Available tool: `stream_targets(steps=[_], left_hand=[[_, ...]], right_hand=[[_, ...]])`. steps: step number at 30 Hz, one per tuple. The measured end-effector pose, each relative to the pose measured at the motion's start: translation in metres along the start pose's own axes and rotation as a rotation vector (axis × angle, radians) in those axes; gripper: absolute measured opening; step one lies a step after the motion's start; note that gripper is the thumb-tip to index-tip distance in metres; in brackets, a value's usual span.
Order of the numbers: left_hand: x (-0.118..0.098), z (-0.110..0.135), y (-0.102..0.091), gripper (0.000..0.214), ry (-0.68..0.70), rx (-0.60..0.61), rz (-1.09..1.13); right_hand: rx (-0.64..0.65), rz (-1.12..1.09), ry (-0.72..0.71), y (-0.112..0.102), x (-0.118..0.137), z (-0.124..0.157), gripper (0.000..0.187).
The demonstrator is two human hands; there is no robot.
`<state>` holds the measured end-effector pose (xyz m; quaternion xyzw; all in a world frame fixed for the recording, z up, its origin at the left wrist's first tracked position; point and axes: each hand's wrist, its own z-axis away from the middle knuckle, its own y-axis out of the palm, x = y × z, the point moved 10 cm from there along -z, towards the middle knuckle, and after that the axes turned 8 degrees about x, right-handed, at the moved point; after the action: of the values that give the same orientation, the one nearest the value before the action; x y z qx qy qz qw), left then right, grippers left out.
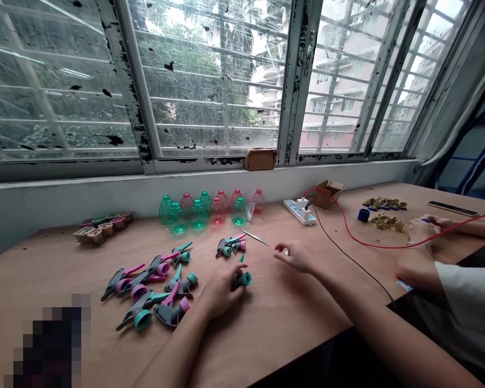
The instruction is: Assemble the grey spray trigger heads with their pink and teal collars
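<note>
My left hand (221, 288) is closed round a grey trigger spray head (246, 279) with a green collar, low over the wooden table (283, 334). Much of that spray head is hidden behind my fingers. To its right, my right hand (297, 256) hovers with curled fingertips drawn together; a tiny pale spot shows there, too small to name. Left of my left hand lie several loose spray heads (141, 318) with green or pink collars and levers. Two more spray heads (231, 246) rest just beyond it. A pair of tweezers (256, 237) lies between these and my right hand.
Several green and red clear bottles (198, 215) stand along the wall. A power strip (299, 212), a small carton (327, 193) and cables are at back right. Stacked small pieces (95, 235) sit far left. Another person's hands (422, 229) work near gold parts (386, 222).
</note>
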<state>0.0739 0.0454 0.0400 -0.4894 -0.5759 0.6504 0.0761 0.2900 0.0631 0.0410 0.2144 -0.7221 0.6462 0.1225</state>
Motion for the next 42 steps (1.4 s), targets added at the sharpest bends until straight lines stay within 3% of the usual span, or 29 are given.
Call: stream_targets(steps=[3,6,11,20,23,27,30,34,37,42], left_hand=[[-0.004,0.0,0.0,0.053,0.025,0.0,-0.038],[-0.008,0.0,0.0,0.048,0.052,-0.002,-0.035],[-0.009,0.0,0.001,0.041,0.064,0.013,-0.036],[-0.011,0.0,0.0,0.04,0.068,0.004,-0.042],[-0.01,0.0,0.001,0.041,0.066,0.009,-0.047],[-0.006,-0.001,0.001,0.04,0.049,0.004,-0.067],[0.001,-0.001,-0.003,0.041,0.005,-0.016,-0.086],[0.008,0.0,-0.01,0.038,-0.041,-0.063,-0.07],[0.01,0.0,-0.013,0.037,-0.063,-0.088,-0.066],[0.011,-0.001,-0.01,0.033,-0.074,-0.095,-0.063]], right_hand=[[0.036,0.181,0.261,-0.022,-0.067,0.002,0.024],[0.118,0.174,0.304,-0.021,-0.095,0.007,0.019],[0.16,0.05,0.325,-0.006,-0.102,0.012,0.018],[0.144,-0.049,0.364,-0.007,-0.108,0.016,0.008],[0.17,-0.193,0.314,-0.001,-0.091,0.024,0.009],[0.213,-0.603,0.105,0.016,-0.026,0.022,0.019],[0.274,-0.738,-0.025,0.032,0.032,0.006,0.027],[0.199,-0.805,-0.108,0.043,0.08,-0.026,0.012],[0.11,-0.855,-0.146,0.054,0.091,-0.04,0.015],[0.053,-0.773,-0.122,0.08,0.074,-0.039,0.023]])
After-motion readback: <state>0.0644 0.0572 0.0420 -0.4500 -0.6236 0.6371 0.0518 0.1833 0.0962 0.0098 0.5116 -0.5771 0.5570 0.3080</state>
